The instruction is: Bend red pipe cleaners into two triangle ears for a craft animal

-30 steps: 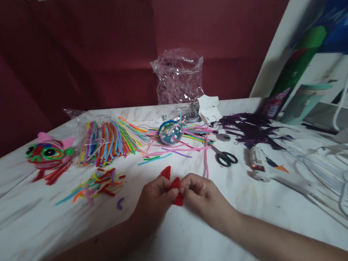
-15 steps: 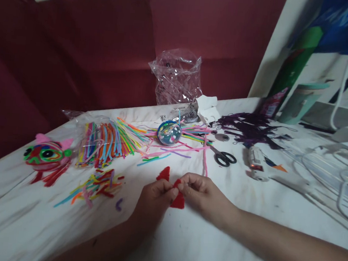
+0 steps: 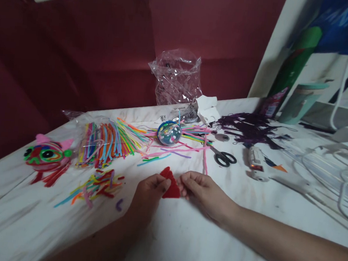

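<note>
A small red fuzzy triangle (image 3: 172,188), apparently made of pipe cleaners laid side by side, is held just above the white tabletop. My left hand (image 3: 150,188) is closed on its left side, thumb in front. On the opposite edge, the bent fingers of my right hand (image 3: 201,190) pinch its rim; the exact fingertip contact is partly hidden. Beyond my hands lies a clear ball with coloured bits (image 3: 169,133), resting among long pipe cleaners (image 3: 196,130). Black-handled scissors (image 3: 224,158) lie to the right of the ball.
A pipe-cleaner fish figure (image 3: 46,158) stands at left, beside bagged pipe cleaners (image 3: 106,143) and cut pieces (image 3: 98,187). On the right are a white glue gun (image 3: 258,164), cables (image 3: 320,167), purple strands (image 3: 250,129) and a green cup (image 3: 302,103). A clear plastic bag (image 3: 178,78) stands behind.
My hands have moved slightly apart, my left one a little leftward. The red triangle, mostly covered by my fingers before, has shifted and now shows its broad face between them.
</note>
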{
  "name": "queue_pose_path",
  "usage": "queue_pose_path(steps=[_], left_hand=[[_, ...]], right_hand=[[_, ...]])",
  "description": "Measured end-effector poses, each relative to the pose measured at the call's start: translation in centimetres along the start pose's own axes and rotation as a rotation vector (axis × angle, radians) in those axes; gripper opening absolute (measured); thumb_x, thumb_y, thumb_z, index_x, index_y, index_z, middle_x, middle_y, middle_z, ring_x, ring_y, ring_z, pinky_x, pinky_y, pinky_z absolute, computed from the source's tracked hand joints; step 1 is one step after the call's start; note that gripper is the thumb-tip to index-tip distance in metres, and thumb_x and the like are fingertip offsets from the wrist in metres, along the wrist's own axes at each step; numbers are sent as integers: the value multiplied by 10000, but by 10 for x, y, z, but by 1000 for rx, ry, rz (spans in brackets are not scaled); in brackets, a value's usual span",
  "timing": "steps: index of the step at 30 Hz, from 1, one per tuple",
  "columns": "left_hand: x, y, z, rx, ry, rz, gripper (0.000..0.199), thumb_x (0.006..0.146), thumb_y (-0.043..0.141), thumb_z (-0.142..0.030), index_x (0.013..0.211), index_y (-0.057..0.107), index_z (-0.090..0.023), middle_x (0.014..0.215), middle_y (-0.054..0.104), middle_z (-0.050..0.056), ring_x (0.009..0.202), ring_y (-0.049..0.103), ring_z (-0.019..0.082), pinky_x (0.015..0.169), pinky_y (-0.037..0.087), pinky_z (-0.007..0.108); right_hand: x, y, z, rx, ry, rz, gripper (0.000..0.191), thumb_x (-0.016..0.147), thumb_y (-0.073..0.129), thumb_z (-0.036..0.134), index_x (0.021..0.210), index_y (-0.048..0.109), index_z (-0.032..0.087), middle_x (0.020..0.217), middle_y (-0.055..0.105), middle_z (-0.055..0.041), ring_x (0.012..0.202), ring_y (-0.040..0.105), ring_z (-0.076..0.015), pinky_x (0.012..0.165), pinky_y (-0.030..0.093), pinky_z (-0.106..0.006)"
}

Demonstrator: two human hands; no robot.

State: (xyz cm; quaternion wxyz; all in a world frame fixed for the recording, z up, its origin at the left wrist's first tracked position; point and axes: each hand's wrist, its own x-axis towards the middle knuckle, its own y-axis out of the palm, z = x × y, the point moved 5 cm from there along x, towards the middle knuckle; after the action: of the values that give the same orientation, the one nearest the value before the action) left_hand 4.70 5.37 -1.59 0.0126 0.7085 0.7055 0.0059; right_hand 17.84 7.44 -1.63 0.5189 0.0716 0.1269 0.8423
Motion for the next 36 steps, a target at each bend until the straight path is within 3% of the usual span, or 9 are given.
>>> queue_pose_path(steps=[8, 16, 24, 27, 31, 33, 36], left_hand=[[1, -2, 4, -103, -1, -15, 259, 729, 608, -367, 621, 559, -137, 582, 534, -14, 571, 460, 111, 585, 357, 237], [4, -5, 4, -186, 44, -113, 292, 756, 534, -399, 680, 614, -129, 574, 525, 0, 550, 447, 115, 577, 357, 250], [2, -6, 5, 96, 12, -37, 171, 693, 579, -237, 557, 519, -153, 540, 477, -40, 543, 397, 94, 560, 307, 220], [1, -8, 3, 124, 32, -52, 174, 736, 557, -273, 611, 521, -157, 531, 475, -43, 520, 395, 91, 540, 313, 220], [-1, -11, -9, 56, 159, -111, 182, 799, 500, -326, 712, 522, -167, 555, 450, -51, 520, 405, 90, 535, 338, 221], [-1, -13, -15, 25, 230, -142, 151, 801, 504, -306, 735, 525, -171, 574, 446, -52, 544, 420, 91, 557, 349, 222], [-2, -15, -18, 8, 291, -177, 123, 790, 515, -281, 730, 520, -173, 579, 450, -52, 556, 431, 94, 566, 352, 224]], right_hand=[[-4, -2, -6, -212, 90, 25, 238, 683, 659, 357, 670, 548, 146, 506, 444, 67, 429, 292, -43, 423, 183, -209], [4, -12, -7, 7, 85, -50, 221, 683, 656, 330, 639, 548, 143, 514, 516, 33, 461, 377, -62, 463, 237, -217], [1, -5, -5, -72, 84, -22, 216, 646, 651, 328, 621, 531, 151, 491, 487, 47, 442, 357, -59, 440, 234, -206], [5, -14, -1, -219, 73, -75, 182, 645, 600, 315, 602, 512, 160, 473, 448, 58, 426, 329, -59, 426, 230, -203], [15, -37, 8, -724, 70, -149, 183, 681, 484, 279, 535, 487, 169, 451, 424, 48, 410, 334, -70, 419, 246, -209], [16, -44, 11, -873, 54, -167, 154, 664, 498, 253, 543, 529, 163, 475, 475, 25, 438, 382, -88, 440, 263, -218], [11, -44, 22, -1123, -110, -209, 118, 676, 513, 228, 685, 614, 168, 629, 603, -24, 550, 488, -132, 506, 303, -232]])
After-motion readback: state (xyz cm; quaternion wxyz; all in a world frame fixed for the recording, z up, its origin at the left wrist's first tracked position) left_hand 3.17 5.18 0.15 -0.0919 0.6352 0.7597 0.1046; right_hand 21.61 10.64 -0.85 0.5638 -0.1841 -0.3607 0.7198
